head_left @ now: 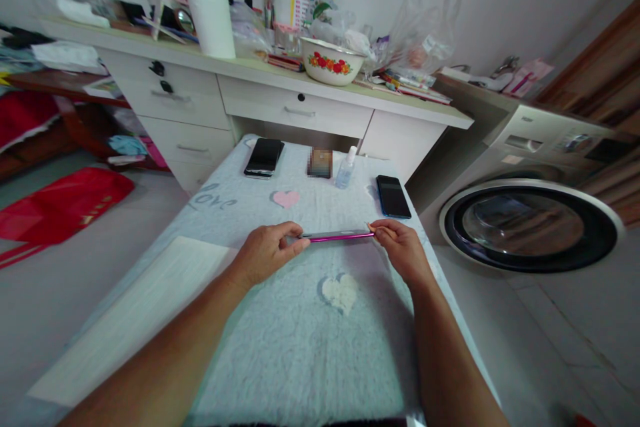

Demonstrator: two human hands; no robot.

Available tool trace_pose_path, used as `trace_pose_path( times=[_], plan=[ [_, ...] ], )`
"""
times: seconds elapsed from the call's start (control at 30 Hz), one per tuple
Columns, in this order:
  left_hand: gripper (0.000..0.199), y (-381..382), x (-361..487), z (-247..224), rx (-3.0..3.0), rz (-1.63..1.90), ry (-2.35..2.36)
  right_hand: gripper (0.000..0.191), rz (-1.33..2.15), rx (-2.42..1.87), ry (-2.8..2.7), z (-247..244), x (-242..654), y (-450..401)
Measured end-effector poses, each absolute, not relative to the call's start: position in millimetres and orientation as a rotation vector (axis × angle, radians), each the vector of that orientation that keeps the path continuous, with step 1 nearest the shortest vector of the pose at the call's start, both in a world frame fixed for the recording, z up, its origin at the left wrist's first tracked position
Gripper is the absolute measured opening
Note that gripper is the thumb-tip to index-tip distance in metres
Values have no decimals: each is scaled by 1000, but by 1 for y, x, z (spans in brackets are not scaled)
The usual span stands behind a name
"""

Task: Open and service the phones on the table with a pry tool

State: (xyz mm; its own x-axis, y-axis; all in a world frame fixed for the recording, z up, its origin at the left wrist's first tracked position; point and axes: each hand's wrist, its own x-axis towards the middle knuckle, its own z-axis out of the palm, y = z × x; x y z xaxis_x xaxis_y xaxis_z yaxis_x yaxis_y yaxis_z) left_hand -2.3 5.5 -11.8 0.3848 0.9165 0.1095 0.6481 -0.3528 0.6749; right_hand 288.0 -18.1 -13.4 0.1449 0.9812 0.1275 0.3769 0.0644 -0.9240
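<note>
A thin, flat slab with a shiny magenta edge (341, 237) is held level above the cloth-covered table, seen almost edge-on, so its faces hardly show. My left hand (270, 252) pinches its left end between thumb and fingers. At the opposite end, my right hand (401, 250) grips it with the fingers closed. Beyond my hands lie a black phone (393, 196) at the right and dark stacked phones (265, 157) at the left. Between them are a small clear spray bottle (346, 170), upright, and a blurred-out brownish rectangle (320, 163).
A pale flat strip (135, 317) lies along the table's left side. Behind stands a white desk (297, 107) bearing a flowered enamel bowl (333, 63), a paper roll (210, 20) and plastic bags. A front-loading washing machine (530, 147) is at the right. A red bag (65, 203) lies on the floor.
</note>
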Motion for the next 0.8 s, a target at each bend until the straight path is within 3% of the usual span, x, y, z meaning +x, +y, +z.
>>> trace_pose_path(
  times=[0.8],
  plan=[
    [38, 12, 2, -19, 2006, 949, 1420, 26, 636, -1425, -1291, -45, 271, -7]
  ],
)
